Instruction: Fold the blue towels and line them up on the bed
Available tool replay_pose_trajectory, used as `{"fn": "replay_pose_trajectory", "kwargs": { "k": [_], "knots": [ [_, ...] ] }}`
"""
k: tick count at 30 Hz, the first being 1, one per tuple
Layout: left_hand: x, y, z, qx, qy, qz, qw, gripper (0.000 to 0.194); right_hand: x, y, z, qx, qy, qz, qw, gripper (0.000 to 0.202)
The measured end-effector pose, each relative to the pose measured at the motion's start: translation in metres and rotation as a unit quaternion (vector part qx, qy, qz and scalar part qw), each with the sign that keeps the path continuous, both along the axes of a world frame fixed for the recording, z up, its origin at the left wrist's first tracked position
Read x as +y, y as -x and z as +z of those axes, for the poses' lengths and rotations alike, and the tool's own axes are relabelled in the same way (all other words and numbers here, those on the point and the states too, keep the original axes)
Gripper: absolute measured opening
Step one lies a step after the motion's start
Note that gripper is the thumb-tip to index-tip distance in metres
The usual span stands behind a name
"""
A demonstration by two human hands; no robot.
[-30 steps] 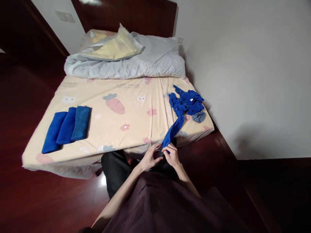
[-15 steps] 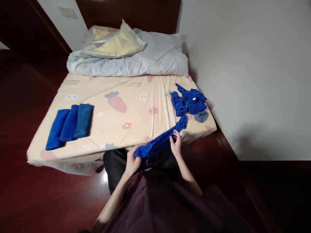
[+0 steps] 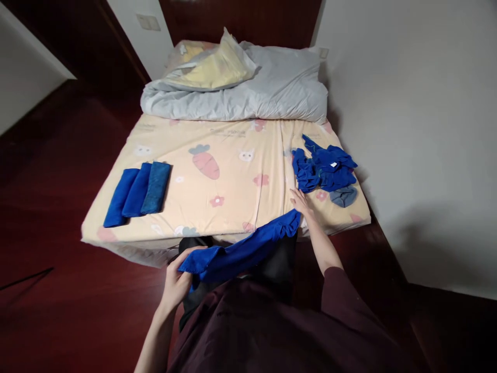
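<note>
My left hand (image 3: 179, 275) is closed on one end of a long blue towel (image 3: 243, 252), its thumb and fingers gripping the cloth. The towel stretches slackly across my lap, and its bunched far end lies at the bed's front edge. Beside that end, my right hand (image 3: 301, 201) reaches over the mattress with fingers stretched out and apart, holding nothing that I can see. Just past its fingertips lies a crumpled blue cloth pile (image 3: 330, 168) with a small white tag. A grey-blue cloth (image 3: 343, 197) is bunched at the pile's near side.
Three folded towels, including a teal-blue one (image 3: 156, 187), overlap in a row on the bed's left side. The bed (image 3: 233, 207) has a cream sheet with carrot and flower prints. A grey quilt (image 3: 283, 83) and a yellow pillow (image 3: 217, 67) lie at its head. A wall (image 3: 419, 129) borders the right.
My left hand has drawn its towel end left and toward me. My right hand has moved forward toward the crumpled pile. The view has swung left.
</note>
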State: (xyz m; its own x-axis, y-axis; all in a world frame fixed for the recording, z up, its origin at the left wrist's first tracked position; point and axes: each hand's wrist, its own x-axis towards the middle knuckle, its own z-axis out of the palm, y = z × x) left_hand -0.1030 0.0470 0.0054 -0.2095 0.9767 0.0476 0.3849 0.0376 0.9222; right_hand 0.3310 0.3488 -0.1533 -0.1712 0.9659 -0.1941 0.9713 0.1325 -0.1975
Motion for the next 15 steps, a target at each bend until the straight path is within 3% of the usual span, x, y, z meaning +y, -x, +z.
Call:
{"fn": "replay_pose_trajectory", "kwargs": {
  "k": [5,11,13,15],
  "knots": [
    [0.011,0.003,-0.002,0.009,0.033,0.000,0.999,0.032,0.059,-0.042,-0.012,-0.103,0.049,-0.022,0.993,0.057],
    [0.016,0.015,-0.014,-0.003,0.074,0.062,0.995,0.032,0.110,-0.115,-0.025,-0.184,0.069,-0.092,0.976,0.054],
    [0.018,0.019,-0.016,-0.010,0.082,0.081,0.993,0.031,0.119,-0.116,-0.028,-0.192,0.077,-0.123,0.971,0.054],
    [0.020,0.022,-0.015,-0.014,0.086,0.092,0.992,0.030,0.116,-0.100,-0.027,-0.195,0.056,-0.146,0.968,0.053]
  ]
}}
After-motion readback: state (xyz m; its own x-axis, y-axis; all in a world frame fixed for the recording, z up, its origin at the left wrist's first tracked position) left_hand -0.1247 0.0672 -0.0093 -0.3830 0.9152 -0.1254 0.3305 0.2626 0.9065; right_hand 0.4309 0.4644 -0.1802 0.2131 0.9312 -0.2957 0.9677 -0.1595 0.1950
